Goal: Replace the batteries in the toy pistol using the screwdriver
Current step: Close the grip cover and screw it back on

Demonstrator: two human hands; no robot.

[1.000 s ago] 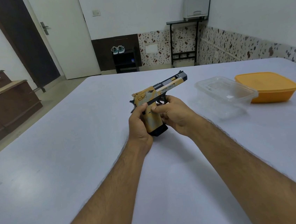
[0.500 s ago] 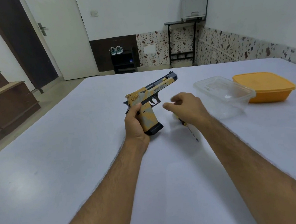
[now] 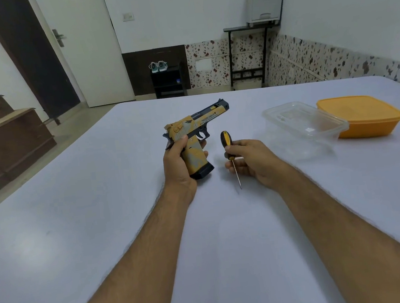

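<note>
Yellow-and-black screwdriver (image 3: 230, 155) pinched loosely in the right hand (image 3: 254, 161), toy pistol (image 3: 194, 142) gripped mid-frame by the left hand (image 3: 178, 164) — that thin tip could skate off a tiny screw!

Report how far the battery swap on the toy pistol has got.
Done: tools are up. The left hand grips the toy pistol; the right hand holds the screwdriver, tip pointing down, apart from the pistol. Left: everything else; no screw, open cover or batteries show.
</note>
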